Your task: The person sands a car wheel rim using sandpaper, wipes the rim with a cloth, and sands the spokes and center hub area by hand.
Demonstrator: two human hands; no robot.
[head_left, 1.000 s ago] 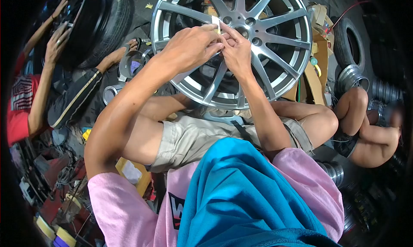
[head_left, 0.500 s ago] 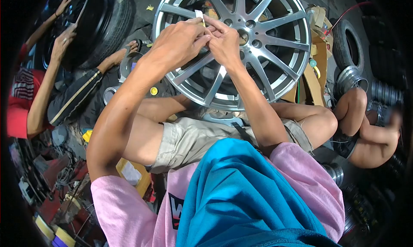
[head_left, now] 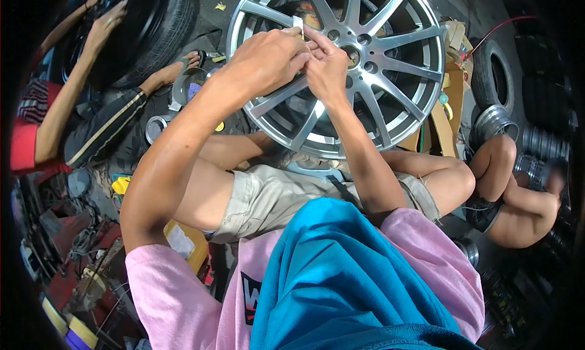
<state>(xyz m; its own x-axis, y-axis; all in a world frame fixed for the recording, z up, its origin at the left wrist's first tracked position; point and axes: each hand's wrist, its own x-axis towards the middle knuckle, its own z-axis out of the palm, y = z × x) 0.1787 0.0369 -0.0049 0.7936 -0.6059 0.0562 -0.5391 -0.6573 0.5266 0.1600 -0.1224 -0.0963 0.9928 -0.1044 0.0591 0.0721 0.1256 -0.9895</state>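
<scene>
My left hand [head_left: 268,57] is closed, pinching a small white strip [head_left: 298,23] that sticks up beyond the fingertips. My right hand [head_left: 328,68] meets it there, with fingers curled and the index finger reaching to the strip's lower part. The fingers hide most of that lower part, which looks yellowish. Both hands are over a silver multi-spoke alloy wheel rim [head_left: 393,43], left of its hub. The rim lies in front of my crossed legs, its top cut off by the picture's edge.
At the upper left a co-worker's hand [head_left: 108,22] rests by a black wheel with a tyre [head_left: 173,36]. Another person [head_left: 524,213] sits at the right, near stacked metal rims [head_left: 496,123] and a tyre [head_left: 492,73]. A cardboard box [head_left: 448,121] stands beside my rim.
The view has shifted slightly, so the rim and both my hands appear a little farther right and lower. My hands keep nearly the same pose around the white strip.
</scene>
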